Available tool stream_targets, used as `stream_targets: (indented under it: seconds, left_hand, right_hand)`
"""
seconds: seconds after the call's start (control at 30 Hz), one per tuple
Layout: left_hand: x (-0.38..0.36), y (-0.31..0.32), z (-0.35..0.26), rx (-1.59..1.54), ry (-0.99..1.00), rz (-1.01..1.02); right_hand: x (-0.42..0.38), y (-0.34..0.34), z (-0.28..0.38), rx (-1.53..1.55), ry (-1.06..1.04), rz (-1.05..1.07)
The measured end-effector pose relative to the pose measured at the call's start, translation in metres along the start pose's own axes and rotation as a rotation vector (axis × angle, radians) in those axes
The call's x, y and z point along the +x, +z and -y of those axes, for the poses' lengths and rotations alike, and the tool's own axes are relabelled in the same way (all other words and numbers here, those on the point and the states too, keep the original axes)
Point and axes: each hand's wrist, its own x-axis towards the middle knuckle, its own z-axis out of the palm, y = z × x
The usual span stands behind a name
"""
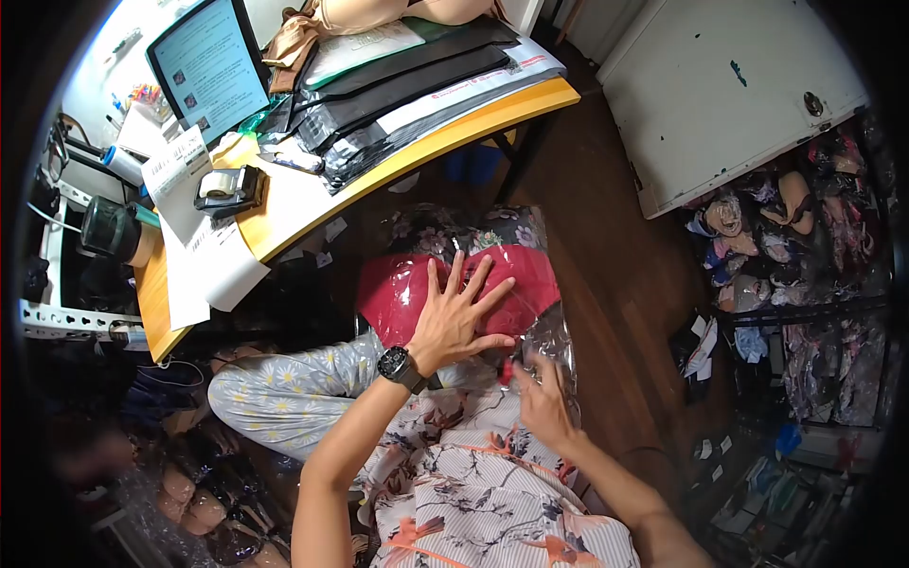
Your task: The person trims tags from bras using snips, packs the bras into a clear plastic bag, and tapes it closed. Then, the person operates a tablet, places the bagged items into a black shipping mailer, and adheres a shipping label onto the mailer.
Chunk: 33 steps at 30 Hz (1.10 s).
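A clear plastic bag (559, 346) with a red bra (525, 289) and dark floral fabric (502, 227) inside lies across the person's lap. My left hand (457, 317), with a black watch on its wrist, rests flat on the bag over the red cups, fingers spread. Beside the bag's lower right part is my right hand (544, 398), slightly blurred, its fingers bent near a small red piece (507, 370). Whether that piece is held by the fingers cannot be made out.
The wooden desk (417, 142) ahead holds a laptop (210, 71), a tape dispenser (230, 191), paper labels (204, 237) and stacked dark bags (407, 90). Bagged garments (786, 227) fill shelves at right, beside a white door (720, 95). More packed garments (194, 497) lie at lower left.
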Motion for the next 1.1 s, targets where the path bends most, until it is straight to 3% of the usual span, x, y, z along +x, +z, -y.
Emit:
stream_targets:
  seconds: [0.07, 0.23, 0.33, 0.4, 0.47, 0.53, 0.57, 0.67, 0.7, 0.77, 0.8, 0.87, 0.93, 1.1]
  left_hand:
    - [0.000, -0.004, 0.000, -0.021, 0.000, 0.023]
    - [-0.007, -0.005, -0.008, -0.024, -0.010, -0.002]
    - [-0.015, 0.006, -0.011, 0.051, -0.016, -0.043]
    - [-0.019, 0.016, -0.013, 0.072, 0.007, -0.049]
    - [-0.022, 0.013, -0.019, 0.115, 0.001, -0.056]
    - [-0.021, -0.006, -0.026, -0.263, -0.017, -0.212]
    - [-0.024, -0.018, -0.017, -0.237, -0.044, -0.233]
    - [-0.024, -0.058, 0.016, -0.509, -0.168, -0.631]
    - [-0.032, -0.086, 0.032, -0.421, -0.247, -0.749]
    - [-0.055, -0.126, 0.077, -0.096, -0.430, -0.905]
    - [-0.070, -0.134, 0.096, 0.137, -0.532, -0.925]
    - [-0.100, -0.137, 0.128, 0.115, -0.588, -0.887]
    - [-0.117, -0.142, 0.154, 0.027, -0.675, -0.791]
    - [-0.127, -0.132, 0.163, -0.173, -0.682, -0.802]
  right_hand:
    - [-0.006, -0.001, 0.011, 0.107, 0.060, 0.260]
    - [0.031, 0.028, 0.006, 0.100, 0.290, 0.511]
    - [0.014, 0.046, 0.004, -0.433, -0.125, 0.660]
    - [-0.001, 0.038, 0.016, -0.331, -0.321, 0.381]
    - [0.000, 0.009, 0.022, -0.471, -0.476, 0.665]
    - [0.063, -0.040, 0.086, -0.331, -0.151, 1.326]
    - [0.092, -0.059, 0.119, -0.214, -0.332, 1.121]
    - [0.182, -0.047, 0.168, 0.022, -0.694, 0.351]
    - [0.209, -0.026, 0.187, 0.218, -0.607, 0.204]
    - [0.269, 0.021, 0.208, 0.060, -0.961, 0.016]
    - [0.298, 0.054, 0.215, 0.018, -1.030, -0.009]
    - [0.330, 0.105, 0.225, -0.019, -1.115, -0.039]
    - [0.345, 0.131, 0.242, -0.205, -0.910, 0.281]
    - [0.303, 0.141, 0.251, -0.125, -0.756, 0.253]
